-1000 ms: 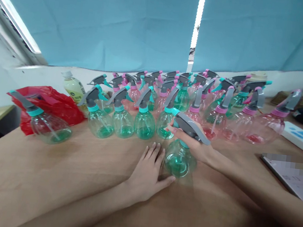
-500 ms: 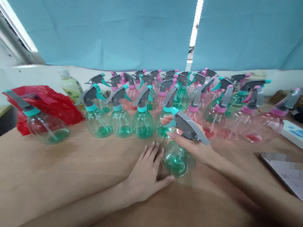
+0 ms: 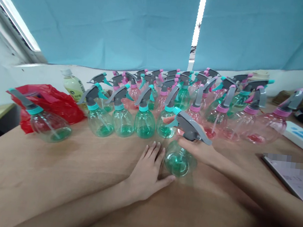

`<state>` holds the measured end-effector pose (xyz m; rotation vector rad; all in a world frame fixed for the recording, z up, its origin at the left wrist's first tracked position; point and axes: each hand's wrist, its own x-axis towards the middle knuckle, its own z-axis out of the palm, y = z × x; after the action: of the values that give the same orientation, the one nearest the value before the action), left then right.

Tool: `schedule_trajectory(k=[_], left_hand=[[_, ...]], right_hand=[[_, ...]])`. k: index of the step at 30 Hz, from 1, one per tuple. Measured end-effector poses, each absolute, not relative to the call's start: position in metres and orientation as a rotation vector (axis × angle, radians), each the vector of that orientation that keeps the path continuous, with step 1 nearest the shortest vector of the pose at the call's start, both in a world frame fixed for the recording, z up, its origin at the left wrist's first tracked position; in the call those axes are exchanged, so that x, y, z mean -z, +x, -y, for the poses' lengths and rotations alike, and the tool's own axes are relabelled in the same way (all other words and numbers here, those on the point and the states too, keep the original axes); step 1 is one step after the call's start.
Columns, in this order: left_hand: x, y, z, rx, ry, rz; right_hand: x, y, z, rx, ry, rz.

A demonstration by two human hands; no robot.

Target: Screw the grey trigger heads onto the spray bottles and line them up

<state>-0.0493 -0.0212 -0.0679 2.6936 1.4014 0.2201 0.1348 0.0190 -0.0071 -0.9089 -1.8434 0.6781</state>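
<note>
A green-tinted spray bottle (image 3: 178,160) with a grey trigger head and a teal nozzle stands near the middle of the table. My right hand (image 3: 195,147) is closed around its neck, just under the head; the grey lever partly hides the fingers. Beside its base on the left, my left hand (image 3: 146,174) lies flat on the tabletop, fingers stretched out and thumb pointing towards the bottle's foot. Behind them several green spray bottles (image 3: 144,125) form a row, with pink spray bottles (image 3: 217,122) to the right and more of both colours farther back.
On the left, another green spray bottle (image 3: 49,126) stands before a red plastic bag (image 3: 60,100), near a pale yellow-green bottle (image 3: 73,85). A white power strip (image 3: 300,138) and a flat, partly blurred device (image 3: 288,178) lie on the right. Blue cloth (image 3: 117,23) covers the wall behind.
The fingers of my right hand have drawn in around the bottle's neck; the thumb side no longer reaches out to the left. My left hand stays put. The view has shifted slightly.
</note>
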Motion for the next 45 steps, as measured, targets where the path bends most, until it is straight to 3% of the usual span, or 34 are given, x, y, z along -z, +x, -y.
schedule_trajectory(k=[45], left_hand=[[0.068, -0.050, 0.021, -0.255, 2.679, -1.381]], right_hand=[[0.013, 0.137, -0.025, -0.796, -0.781, 1.772]])
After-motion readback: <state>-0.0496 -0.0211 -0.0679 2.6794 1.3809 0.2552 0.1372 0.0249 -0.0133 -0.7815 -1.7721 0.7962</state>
